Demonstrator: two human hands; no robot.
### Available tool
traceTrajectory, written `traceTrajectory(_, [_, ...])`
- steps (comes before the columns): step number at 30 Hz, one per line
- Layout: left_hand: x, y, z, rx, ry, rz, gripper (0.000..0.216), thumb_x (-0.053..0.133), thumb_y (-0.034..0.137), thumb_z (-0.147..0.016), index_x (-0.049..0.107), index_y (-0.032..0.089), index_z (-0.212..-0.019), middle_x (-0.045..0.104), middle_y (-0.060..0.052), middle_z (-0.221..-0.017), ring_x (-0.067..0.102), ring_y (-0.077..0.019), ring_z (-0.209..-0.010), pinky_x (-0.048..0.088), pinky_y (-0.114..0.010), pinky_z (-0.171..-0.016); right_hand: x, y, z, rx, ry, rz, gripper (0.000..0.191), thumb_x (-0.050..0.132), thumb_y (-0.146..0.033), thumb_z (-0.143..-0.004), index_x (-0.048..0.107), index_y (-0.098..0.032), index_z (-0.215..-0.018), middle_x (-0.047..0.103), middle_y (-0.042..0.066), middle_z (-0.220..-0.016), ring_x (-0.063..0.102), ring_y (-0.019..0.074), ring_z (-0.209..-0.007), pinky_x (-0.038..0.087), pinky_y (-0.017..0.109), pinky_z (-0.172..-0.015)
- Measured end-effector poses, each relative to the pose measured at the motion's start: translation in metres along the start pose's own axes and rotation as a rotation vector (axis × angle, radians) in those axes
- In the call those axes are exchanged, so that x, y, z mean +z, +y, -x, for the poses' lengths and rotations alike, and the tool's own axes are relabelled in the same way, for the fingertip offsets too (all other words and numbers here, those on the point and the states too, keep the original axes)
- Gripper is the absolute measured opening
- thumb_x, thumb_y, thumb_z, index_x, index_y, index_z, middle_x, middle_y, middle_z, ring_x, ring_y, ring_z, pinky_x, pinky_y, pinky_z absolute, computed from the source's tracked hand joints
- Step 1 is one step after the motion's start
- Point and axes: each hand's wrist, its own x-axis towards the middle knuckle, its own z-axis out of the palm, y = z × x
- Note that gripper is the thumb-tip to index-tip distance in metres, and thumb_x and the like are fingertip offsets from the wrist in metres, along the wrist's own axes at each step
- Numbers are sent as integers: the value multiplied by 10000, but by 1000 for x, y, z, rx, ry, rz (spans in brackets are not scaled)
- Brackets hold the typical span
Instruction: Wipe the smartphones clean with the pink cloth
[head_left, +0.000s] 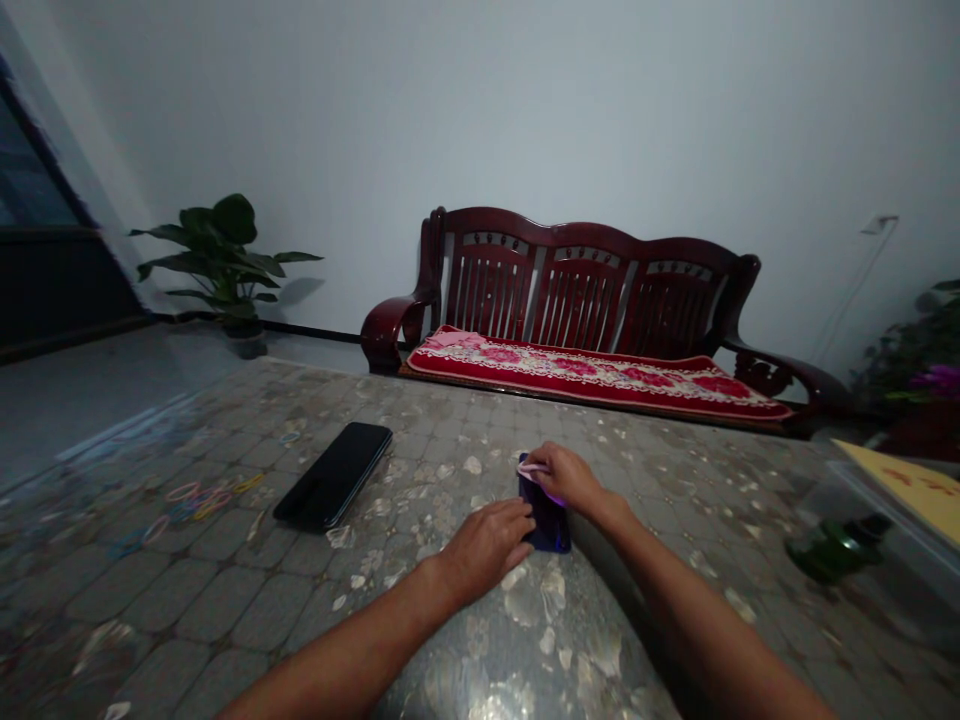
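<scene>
A dark blue, flat, glossy rectangular thing (551,530), about the size of a phone, lies on the patterned table (442,620) in front of me. My left hand (491,540) rests at its left edge, with the fingers held together over the edge and the thumb lower down. At its far end, my right hand (566,477) is closed on a small pale pink folded piece, perhaps cloth (534,468), pressed against the surface. A purple patch shows beneath my right fingers. My hands cover part of the blue thing, so I cannot tell its exact kind.
To the left lie a black phone (334,475) and several coloured rubber bands (199,500). On the right are a green bottle (832,548) and a clear box (922,560) with a yellow paper (904,485). A wooden bench (585,290) and a potted plant (232,260) stand beyond.
</scene>
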Motion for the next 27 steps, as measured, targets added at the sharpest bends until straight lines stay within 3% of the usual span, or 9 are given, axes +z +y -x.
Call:
traceTrajectory(6, [3,-1,1,17,26,-21,210,664,173,-901,665,184,-1112,692,-114,-1259,626,-249,-1229,499,-388,-1066,1,4,-12,61,46,39,259,556,-214,-907,759,-209,-1067,710,78,-1041,638,190,-968,430,246,-823])
traceTrajectory(15, [12,-6,2,53,76,-47,172,698,168,-878,679,180,-1048,701,-93,-1223,643,-239,-1190,518,-371,-1041,-8,5,9,-188,-118,-131,265,609,-115,-776,744,-206,-985,712,35,-967,641,173,-898,436,235,-800])
traceTrajectory(21, [13,-5,2,49,86,-70,124,684,179,-891,673,190,-1014,710,-90,-1174,661,-225,-1135,536,-366,-988,-4,2,-3,-52,-1,-19,267,561,-138,-850,748,-182,-1035,695,83,-1002,633,198,-949,430,259,-815])
traceTrajectory(27, [10,-3,2,54,89,-87,157,728,165,-854,677,175,-1002,714,-79,-1155,664,-235,-1109,540,-369,-982,-4,-8,12,-99,-48,-55,273,586,-113,-785,735,-188,-1001,686,57,-972,631,175,-892,427,240,-771])
